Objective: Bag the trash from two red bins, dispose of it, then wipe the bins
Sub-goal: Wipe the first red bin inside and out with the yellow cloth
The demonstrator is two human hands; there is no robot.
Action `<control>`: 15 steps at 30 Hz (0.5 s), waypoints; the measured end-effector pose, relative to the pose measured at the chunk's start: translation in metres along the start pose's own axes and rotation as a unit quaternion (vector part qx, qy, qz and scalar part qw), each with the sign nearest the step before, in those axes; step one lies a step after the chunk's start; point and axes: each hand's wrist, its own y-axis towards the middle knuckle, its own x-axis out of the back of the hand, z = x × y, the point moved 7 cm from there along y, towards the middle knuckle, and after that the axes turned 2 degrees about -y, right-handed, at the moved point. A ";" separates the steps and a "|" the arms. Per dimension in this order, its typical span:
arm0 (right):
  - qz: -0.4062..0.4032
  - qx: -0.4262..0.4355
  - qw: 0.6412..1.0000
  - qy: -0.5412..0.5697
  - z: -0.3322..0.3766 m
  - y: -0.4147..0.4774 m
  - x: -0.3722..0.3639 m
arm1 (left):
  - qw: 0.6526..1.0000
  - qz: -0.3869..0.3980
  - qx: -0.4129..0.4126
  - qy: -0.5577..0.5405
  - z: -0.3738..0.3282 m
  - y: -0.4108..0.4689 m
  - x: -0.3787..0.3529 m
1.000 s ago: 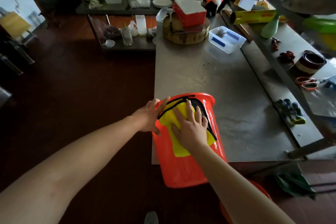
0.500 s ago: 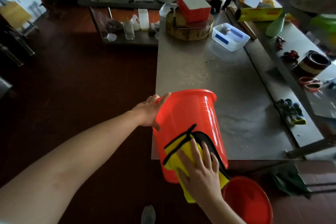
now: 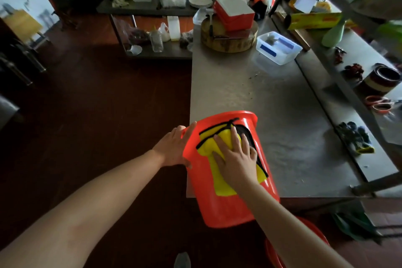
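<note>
Head camera is showing us leaning over the near left corner of the steel table (image 3: 272, 104), where we are working on a red bin (image 3: 226, 209). The bin is lying tipped across that corner, with its rim over the tabletop and its base hanging out past the near edge toward us.

We are reaching both bare forearms forward from the bottom of the view. Our left hand (image 3: 174, 148) is bracing the bin's left flank just under the rim. Its fingers are lying straight against the plastic, the thumb is spread below them, and nothing is gripped.

Our right hand (image 3: 236, 159) is pressing palm-down on the upward-facing side of the bin. Its fingers are straight and slightly fanned, pointing away from us. They are flattening a yellow cloth with black edging (image 3: 221, 187) against the wall.

A second red bin (image 3: 272, 254) is sitting on the floor below our right forearm, partly hidden by it.

Toward the table's far edge a round wooden chopping block (image 3: 228, 41) is carrying a red box with a white lid (image 3: 235, 13).
</note>
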 end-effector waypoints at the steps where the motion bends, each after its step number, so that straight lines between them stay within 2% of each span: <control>1: 0.005 0.003 1.000 0.002 0.003 0.012 0.002 | 1.000 -0.008 -0.001 -0.001 0.002 -0.002 -0.001; 6: 0.003 0.033 0.999 -0.008 0.006 0.009 -0.002 | 1.000 -0.016 0.000 -0.018 0.013 -0.007 -0.008; 10: -0.029 0.045 0.999 -0.005 -0.018 -0.054 -0.009 | 1.000 0.012 0.016 -0.008 0.021 -0.009 -0.012; 15: -0.075 0.035 0.997 0.009 -0.041 -0.117 -0.014 | 0.999 0.004 -0.031 -0.030 0.010 -0.006 0.007</control>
